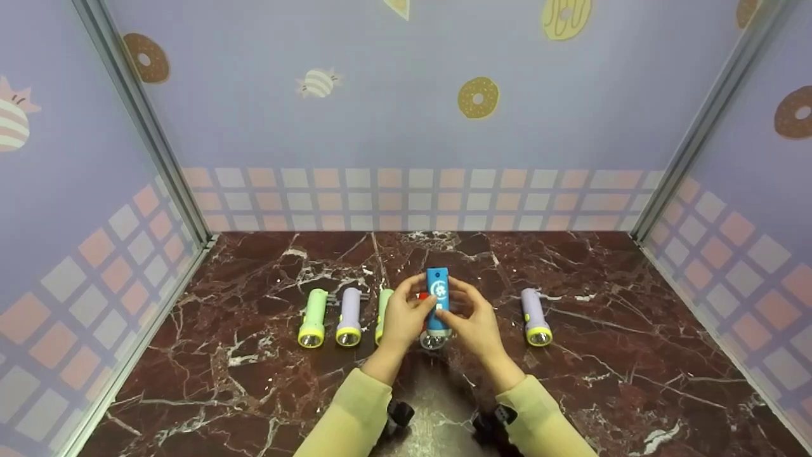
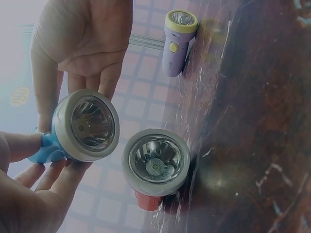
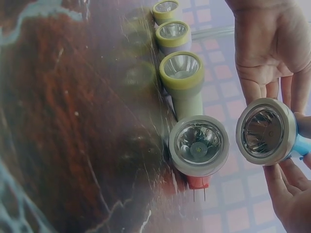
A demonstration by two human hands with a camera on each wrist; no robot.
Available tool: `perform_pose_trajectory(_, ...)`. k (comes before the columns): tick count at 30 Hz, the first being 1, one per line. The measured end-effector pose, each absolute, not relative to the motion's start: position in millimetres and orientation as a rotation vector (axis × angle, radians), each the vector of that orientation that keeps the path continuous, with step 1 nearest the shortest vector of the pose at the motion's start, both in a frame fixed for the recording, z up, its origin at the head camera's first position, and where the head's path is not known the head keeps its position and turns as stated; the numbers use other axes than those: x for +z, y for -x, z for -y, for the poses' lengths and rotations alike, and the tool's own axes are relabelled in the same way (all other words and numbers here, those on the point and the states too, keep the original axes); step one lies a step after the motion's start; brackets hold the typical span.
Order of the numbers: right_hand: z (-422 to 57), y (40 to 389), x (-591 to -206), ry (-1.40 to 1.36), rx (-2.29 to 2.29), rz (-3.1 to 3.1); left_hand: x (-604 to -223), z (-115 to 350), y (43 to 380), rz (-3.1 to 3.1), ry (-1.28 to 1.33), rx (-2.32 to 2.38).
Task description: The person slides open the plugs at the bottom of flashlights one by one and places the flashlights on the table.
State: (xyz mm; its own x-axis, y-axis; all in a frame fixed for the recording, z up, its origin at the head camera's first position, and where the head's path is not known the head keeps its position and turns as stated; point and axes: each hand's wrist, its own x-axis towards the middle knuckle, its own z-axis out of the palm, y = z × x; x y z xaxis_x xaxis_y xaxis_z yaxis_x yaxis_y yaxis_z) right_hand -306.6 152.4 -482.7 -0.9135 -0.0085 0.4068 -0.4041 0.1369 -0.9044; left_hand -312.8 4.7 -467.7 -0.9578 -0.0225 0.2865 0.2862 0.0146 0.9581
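A blue flashlight [image 1: 438,295] with a white print and a grey head is held by both hands, above the table. My left hand [image 1: 406,314] pinches it from the left, thumb on its front. From the other side my right hand [image 1: 474,320] grips it, thumb tip near the white switch [image 1: 439,307]. In both wrist views the lens of the blue flashlight [image 2: 92,127] is unlit. Below it a red flashlight [image 3: 198,182] with a grey head lies on the table, mostly hidden by the hands in the head view; two metal prongs stick out from it.
Left of the hands lie a green flashlight [image 1: 314,317], a purple flashlight [image 1: 349,316] and another green flashlight [image 1: 382,311], partly behind my left hand. Another purple flashlight [image 1: 535,316] lies to the right. Patterned walls [image 1: 406,197] enclose the dark marbled table [image 1: 266,393].
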Motion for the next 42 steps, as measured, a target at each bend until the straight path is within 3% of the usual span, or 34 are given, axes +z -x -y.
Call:
perform_pose_trajectory(22, -149, 304, -485, -0.328, 1.9, 2.166, -469, 5, 319, 2.079, 0.296, -2.031)
perform_pose_trajectory(42, -144, 302, -488, -0.428, 1.849, 2.186, -465, 13, 322, 2.059, 0.388, -1.987)
